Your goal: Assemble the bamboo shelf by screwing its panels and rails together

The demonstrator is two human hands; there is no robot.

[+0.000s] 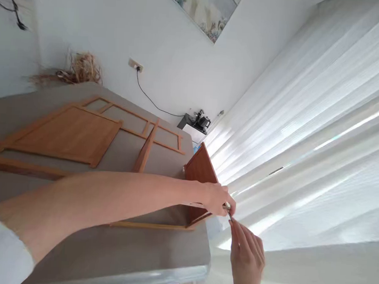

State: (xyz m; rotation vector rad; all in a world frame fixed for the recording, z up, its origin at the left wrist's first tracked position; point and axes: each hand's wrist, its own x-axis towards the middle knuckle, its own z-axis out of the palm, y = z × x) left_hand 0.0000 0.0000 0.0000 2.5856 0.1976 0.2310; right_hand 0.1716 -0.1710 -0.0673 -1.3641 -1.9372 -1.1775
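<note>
My left hand (pixel 216 198) reaches across from the left, its fingers curled at the upper corner of an upright reddish-brown wooden panel (pixel 201 162). What lies inside those fingers is mostly hidden. Just beside it, my right hand (pixel 247 252) comes up from below, thumb and fingers pinched on a small thin metal piece (pixel 229 214), too small to name surely. The two sets of fingertips almost meet there. A light wooden rail (pixel 152 226) runs from the panel's foot along the table, partly behind my left forearm.
Other wooden parts lie on the grey-brown table (pixel 176 248): a flat panel (pixel 64 132), a slatted frame (pixel 129 120) and a raised crosspiece (pixel 146 148). White curtains (pixel 305 136) hang at right. Dried stalks (pixel 85 68) and a black appliance (pixel 202 121) are at the far side.
</note>
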